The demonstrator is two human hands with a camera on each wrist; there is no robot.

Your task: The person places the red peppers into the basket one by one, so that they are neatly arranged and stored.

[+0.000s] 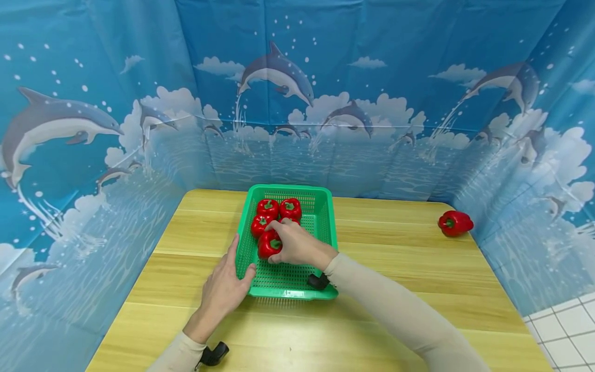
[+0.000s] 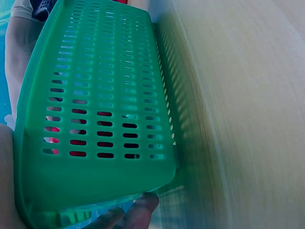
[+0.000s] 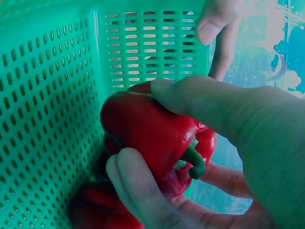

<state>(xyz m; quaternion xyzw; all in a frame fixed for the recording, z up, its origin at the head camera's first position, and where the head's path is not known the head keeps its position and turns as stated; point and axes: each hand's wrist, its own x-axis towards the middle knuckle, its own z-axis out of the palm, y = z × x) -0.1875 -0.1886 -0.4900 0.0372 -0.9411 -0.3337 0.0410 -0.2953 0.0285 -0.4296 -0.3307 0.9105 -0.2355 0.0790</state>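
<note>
A green plastic basket [image 1: 293, 295] with slotted walls stands on the table, several red bell peppers [image 1: 267, 207] grouped in its left and far part. My right hand [image 1: 297, 244] reaches into it and grips one red bell pepper [image 1: 265, 248]. In the right wrist view, the thumb lies across the top of this pepper [image 3: 143, 119], the fingers curl around its sides, and its green stem shows. At the basket's left side, my left hand [image 1: 225, 285] holds the wall, its thumb over the rim and its fingers along the outside. Their tips [image 2: 148, 201] show beyond the basket's corner.
Another red bell pepper [image 1: 455, 223] lies at the far right edge of the wooden table [image 1: 395, 232]. Blue dolphin-print curtains [image 1: 386, 155] hang behind the table and at both sides. White tiles [image 1: 562, 330] show at the lower right.
</note>
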